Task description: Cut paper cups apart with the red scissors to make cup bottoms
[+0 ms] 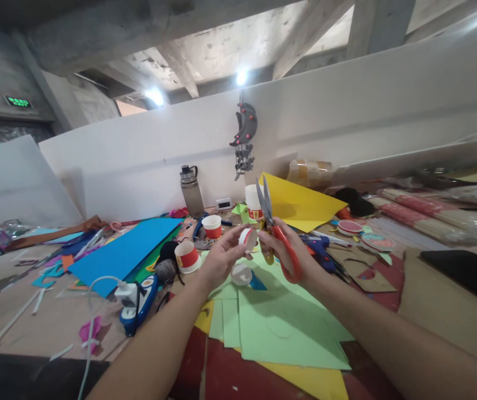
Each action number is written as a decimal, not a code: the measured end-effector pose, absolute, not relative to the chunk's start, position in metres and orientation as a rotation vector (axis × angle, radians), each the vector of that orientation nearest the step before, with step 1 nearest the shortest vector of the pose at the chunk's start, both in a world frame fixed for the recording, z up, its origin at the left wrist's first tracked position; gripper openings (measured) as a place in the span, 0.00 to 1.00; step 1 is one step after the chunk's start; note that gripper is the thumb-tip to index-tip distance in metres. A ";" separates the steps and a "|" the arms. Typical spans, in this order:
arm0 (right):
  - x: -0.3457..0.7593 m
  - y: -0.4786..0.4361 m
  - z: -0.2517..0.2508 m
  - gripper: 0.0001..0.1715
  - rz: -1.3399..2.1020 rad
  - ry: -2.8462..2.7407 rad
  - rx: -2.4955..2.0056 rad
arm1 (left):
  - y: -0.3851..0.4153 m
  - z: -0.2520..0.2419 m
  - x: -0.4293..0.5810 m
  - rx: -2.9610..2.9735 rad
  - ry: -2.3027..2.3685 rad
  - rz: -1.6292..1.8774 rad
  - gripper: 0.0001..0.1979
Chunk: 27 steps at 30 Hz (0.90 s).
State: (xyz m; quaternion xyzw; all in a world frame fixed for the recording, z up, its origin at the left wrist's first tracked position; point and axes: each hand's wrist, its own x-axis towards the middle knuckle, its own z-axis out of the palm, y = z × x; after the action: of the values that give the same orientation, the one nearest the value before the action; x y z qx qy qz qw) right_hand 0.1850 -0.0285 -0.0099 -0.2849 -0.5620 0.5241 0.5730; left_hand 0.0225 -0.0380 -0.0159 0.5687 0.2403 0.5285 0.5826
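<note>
**Red-handled scissors and cut cup, held over craft table**

Steel-bladed, red-handled scissors [272, 225]: one pair, in the right hand [294, 255]. The fingers are curled shut around and through the handle loops. The long axis is near upright; the tips point up and lean slightly left, and the blades are parted in a narrow V. They are held above the middle of the table [434, 300], just right of the left hand's piece.

Small round white paper cup piece with a red band [247, 239]: one, pinched between thumb and fingertips of the left hand [220, 258], almost touching the scissors' handles.

On the table:
- Red-and-white paper cups [212, 226]: three standing, left of and beyond the hands.
- White round cup offcut [241, 274]: one, lying below the hands.
- Pale green paper sheets [280, 322]: several overlapping, near side.
- Yellow paper sheet [305, 208]: one, far right.
- Blue paper sheet [124, 255]: one, left.
- Grey water bottle [191, 191]: one, by the far wall.
</note>
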 end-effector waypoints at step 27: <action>0.193 -0.059 0.013 0.19 1.435 -1.879 -1.031 | -0.017 -0.008 -0.003 0.948 0.475 1.599 0.20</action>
State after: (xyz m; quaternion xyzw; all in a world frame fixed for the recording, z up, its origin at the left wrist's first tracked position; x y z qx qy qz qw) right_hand 0.1930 -0.0585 0.0133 -0.3842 -0.6999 0.5345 0.2774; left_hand -0.0031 -0.0167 -0.0079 0.4047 0.2027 0.6825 0.5739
